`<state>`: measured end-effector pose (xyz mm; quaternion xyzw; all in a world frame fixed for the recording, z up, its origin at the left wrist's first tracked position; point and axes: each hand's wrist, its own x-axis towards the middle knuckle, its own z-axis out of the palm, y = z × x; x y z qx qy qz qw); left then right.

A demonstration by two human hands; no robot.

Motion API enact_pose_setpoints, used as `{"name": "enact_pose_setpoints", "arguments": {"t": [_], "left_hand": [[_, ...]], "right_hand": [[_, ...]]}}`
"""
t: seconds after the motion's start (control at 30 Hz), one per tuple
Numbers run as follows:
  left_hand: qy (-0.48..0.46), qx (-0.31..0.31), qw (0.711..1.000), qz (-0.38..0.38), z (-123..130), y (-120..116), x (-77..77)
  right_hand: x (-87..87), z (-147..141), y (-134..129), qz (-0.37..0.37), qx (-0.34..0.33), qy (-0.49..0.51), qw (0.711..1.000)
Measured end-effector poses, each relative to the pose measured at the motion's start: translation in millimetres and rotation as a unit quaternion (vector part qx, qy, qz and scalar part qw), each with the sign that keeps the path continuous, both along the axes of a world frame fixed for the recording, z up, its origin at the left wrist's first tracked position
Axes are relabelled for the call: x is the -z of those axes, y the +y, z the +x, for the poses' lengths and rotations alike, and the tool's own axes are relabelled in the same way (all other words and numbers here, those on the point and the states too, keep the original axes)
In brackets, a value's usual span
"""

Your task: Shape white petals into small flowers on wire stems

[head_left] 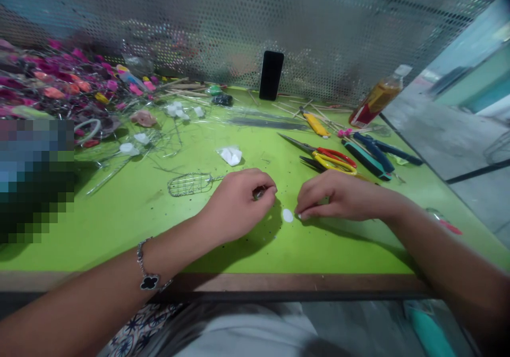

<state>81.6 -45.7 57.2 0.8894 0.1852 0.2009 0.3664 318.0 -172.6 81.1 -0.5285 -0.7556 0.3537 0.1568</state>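
My left hand (243, 203) is closed around the end of a wire piece, whose rounded mesh frame (190, 184) sticks out to the left over the green table. To its right, my right hand (338, 196) is pinched just above the tabletop, with a tiny white bit (299, 216) at its fingertips. Between the two hands a small white oval (287, 215) lies flat on the table.
Scissors (334, 160), pliers (374, 155) and a yellow cutter (316, 124) lie at the right. Behind stand a phone (271, 75) and a bottle (378, 99). Pink craft flowers (59, 86) pile up at the left; crumpled white paper (231, 155) sits mid-table.
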Motion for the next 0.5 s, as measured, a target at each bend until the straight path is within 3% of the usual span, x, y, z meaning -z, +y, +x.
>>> {"name": "enact_pose_setpoints", "arguments": {"t": [0.1, 0.3, 0.5], "left_hand": [[0.004, 0.003, 1.0, 0.001, 0, 0, -0.2], [0.005, 0.003, 1.0, 0.007, 1, 1, 1.4], [0.011, 0.005, 0.999, 0.032, 1, 3, -0.1]], "right_hand": [[0.7, -2, -1, 0.003, -0.017, -0.013, 1.0], [-5.8, -5, 8, -0.048, 0.031, -0.069, 0.996], [-26.4, -22, 36, -0.081, -0.044, -0.244, 0.965]]}}
